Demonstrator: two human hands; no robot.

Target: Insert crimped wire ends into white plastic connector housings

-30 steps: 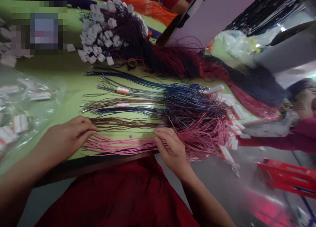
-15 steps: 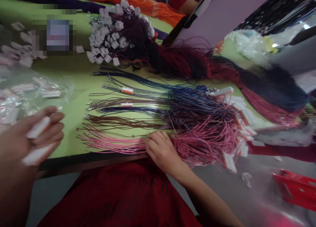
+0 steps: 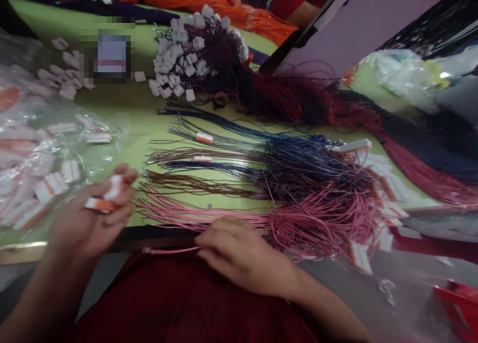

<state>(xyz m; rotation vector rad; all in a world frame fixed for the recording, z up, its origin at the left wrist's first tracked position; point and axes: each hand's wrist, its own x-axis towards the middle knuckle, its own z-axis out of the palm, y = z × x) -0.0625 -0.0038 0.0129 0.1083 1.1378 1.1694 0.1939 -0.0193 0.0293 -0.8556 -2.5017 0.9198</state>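
I have the right hand [image 3: 242, 256] pinching one pink wire [image 3: 172, 251] in its fingers, the tip pointing to nine o'clock by the table's [image 3: 115, 101] near edge. My left hand [image 3: 93, 216], palm up, curls its fingers around two connectors [image 3: 100, 204]. More pink wires [image 3: 317, 216] spread from eleven to two o'clock of the right hand, brown wires [image 3: 197, 183] just beyond. A clear bag [image 3: 87, 156] lies at ten o'clock from the left.
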